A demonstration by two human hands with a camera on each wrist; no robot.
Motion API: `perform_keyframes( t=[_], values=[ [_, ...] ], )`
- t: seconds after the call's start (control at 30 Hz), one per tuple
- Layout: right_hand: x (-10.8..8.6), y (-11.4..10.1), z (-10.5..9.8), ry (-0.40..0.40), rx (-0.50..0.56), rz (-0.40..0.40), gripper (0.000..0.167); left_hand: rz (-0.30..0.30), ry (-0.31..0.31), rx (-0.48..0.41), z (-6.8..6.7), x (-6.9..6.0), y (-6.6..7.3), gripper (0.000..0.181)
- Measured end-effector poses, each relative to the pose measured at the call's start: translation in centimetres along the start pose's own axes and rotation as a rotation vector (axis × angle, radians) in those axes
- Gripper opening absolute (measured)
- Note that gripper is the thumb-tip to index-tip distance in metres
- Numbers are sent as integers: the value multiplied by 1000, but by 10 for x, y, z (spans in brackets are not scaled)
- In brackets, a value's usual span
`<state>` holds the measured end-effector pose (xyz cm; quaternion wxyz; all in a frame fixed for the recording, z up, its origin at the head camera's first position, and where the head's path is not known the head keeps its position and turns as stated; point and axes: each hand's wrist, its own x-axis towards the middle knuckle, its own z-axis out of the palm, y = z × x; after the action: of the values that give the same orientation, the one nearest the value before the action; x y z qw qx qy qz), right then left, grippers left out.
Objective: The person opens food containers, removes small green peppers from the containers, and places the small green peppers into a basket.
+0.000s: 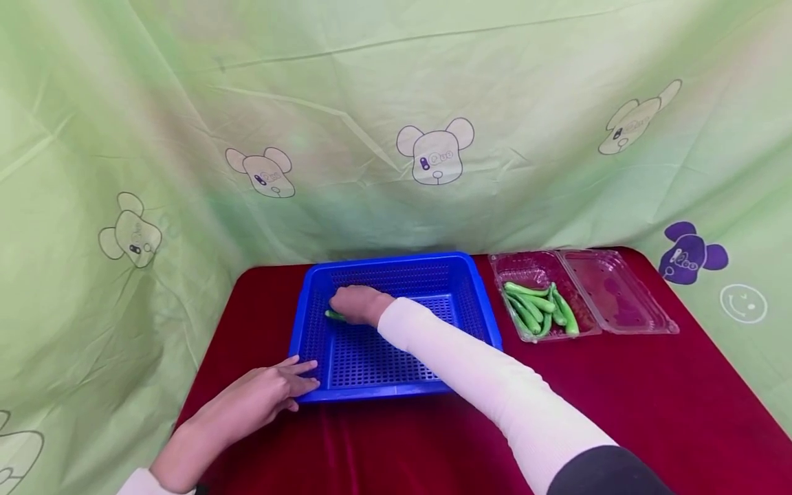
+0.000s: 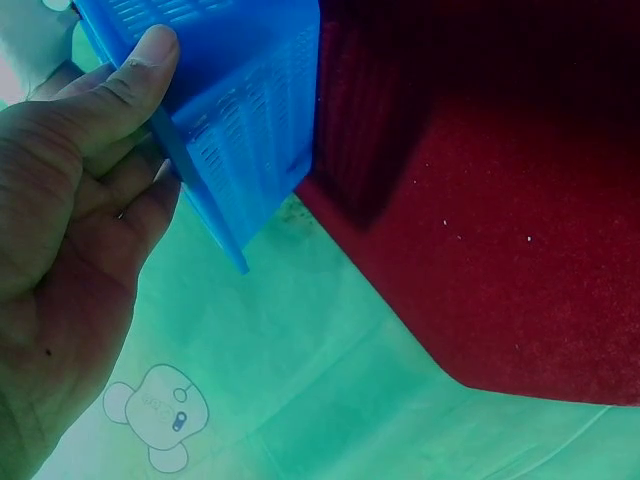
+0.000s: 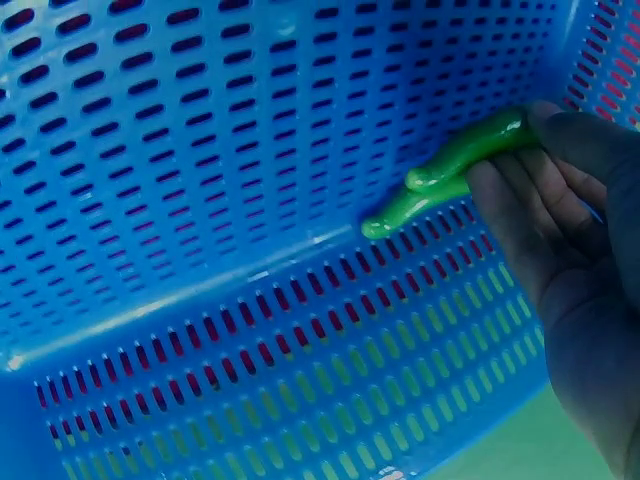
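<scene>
Right hand (image 1: 360, 304) down in the blue basket (image 1: 396, 392), left hand (image 1: 272, 386) at its near-left corner

Head view first: the right hand is low inside the basket, over towards its left wall, one end of a green pepper (image 1: 335, 315) showing beside it; to the basket's right, on the red worktop (image 1: 619, 385), a clear container (image 1: 526, 265) lies open with a pile of peppers (image 1: 540, 302) inside. Over to the left wrist: thumb over the basket's rim, fingers beneath, a closed pinch on the plastic. And the right wrist: thumb and fingers closed around two green peppers (image 3: 465, 152) side by side, near where the basket's floor meets a wall; whether they touch it, I can't tell. For a neat set-down, I'd say, get them right onto the basket's floor, then ease the thumb away so nothing drops, with the left pinch firm against any sliding
</scene>
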<state>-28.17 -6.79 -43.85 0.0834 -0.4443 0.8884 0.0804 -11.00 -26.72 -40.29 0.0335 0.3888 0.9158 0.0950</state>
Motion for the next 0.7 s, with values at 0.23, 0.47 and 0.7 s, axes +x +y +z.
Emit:
perform_keyframes(
  t=[0.23, 0.47, 0.7],
  values=[
    [-2, -2, 8, 15, 19, 62, 23, -8, -10, -13, 1, 0, 0, 42],
    [-2, -4, 12, 57, 4, 92, 26, 7, 5, -9, 1, 0, -1, 42],
    [-1, -3, 12, 74, -7, 99, 24, -2, -9, -9, 2, 0, -1, 41]
  ],
)
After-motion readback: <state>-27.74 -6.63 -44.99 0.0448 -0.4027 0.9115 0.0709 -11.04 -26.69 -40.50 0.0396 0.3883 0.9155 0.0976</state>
